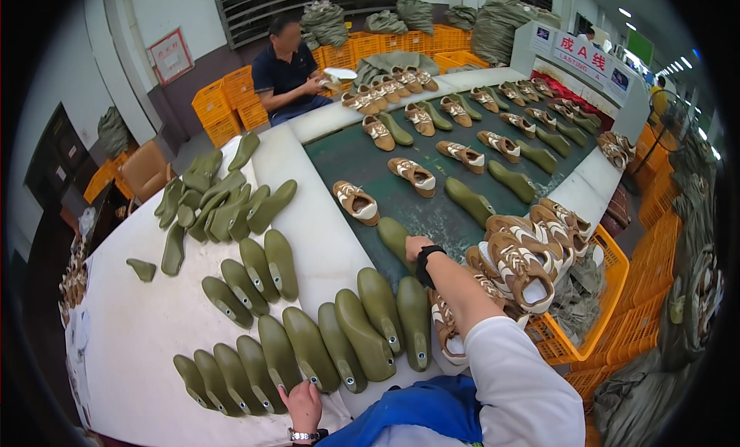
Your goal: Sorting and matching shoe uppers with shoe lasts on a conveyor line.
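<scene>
Lasts (pixel 308 347) — olive-green shoe forms — lie in rows across the white surface (pixel 146 331) in the head view. The left hand (pixel 303 404) rests at the near edge of that surface, fingers spread loosely and flat, gripping nothing; its fingertips touch the heel ends of the nearest lasts. A watch (pixel 304 435) sits on that wrist.

The right hand (pixel 417 247) reaches forward onto the dark green belt (pixel 362 158), a black band (pixel 426 263) round the wrist. It lies on one last (pixel 393 236) at the belt's near end, with the fingers curled down over its far side; whether they are clamped on it or merely pressing cannot be told, since the back of the hand hides them. The white sleeve (pixel 516 378) runs up from the lower edge.

Right of the forearm, a heap of tan-and-white shoes (pixel 524 254) is piled over an orange crate (pixel 609 293). One more shoe (pixel 449 331) lies just beside the forearm at the surface's edge.

Farther along the belt, shoes and single lasts lie in pairs — a shoe (pixel 356 202) nearest, then others toward the far end. A loose pile of lasts (pixel 223 200) sits on the surface's far left. Across the belt a seated person (pixel 289 69) in a dark shirt holds a shoe in both hands. Orange crates (pixel 223 100) are stacked behind.
</scene>
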Action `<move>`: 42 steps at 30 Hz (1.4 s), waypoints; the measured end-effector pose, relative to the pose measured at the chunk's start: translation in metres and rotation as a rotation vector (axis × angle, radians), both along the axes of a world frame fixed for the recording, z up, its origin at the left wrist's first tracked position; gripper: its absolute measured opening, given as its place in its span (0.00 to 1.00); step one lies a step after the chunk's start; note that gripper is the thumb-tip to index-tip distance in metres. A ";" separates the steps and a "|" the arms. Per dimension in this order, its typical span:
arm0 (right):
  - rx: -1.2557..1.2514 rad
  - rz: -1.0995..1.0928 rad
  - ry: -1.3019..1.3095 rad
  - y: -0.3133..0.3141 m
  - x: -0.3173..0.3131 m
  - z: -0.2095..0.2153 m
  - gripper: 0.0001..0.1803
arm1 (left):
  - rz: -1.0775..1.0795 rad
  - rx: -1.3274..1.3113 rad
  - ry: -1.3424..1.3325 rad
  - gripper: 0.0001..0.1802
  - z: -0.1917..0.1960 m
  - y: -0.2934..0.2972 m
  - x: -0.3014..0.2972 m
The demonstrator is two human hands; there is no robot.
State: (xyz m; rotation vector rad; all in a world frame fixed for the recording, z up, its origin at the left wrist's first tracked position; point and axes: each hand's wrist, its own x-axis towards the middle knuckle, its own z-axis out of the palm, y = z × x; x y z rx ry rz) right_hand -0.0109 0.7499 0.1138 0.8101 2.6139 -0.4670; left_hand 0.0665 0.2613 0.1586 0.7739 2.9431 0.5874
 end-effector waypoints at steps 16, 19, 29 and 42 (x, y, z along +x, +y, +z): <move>-0.371 0.848 0.260 -0.135 0.144 0.159 0.27 | -0.134 0.205 0.245 0.24 0.008 0.006 -0.006; -0.264 0.831 0.169 -0.160 0.179 0.118 0.30 | -0.088 -0.053 0.458 0.34 0.018 0.022 -0.002; -0.098 0.654 0.357 -0.193 0.195 0.056 0.14 | 0.043 0.023 0.092 0.40 -0.004 0.032 -0.001; -0.036 0.582 0.312 -0.201 0.194 0.035 0.13 | 0.089 -0.003 0.037 0.40 0.004 0.038 0.002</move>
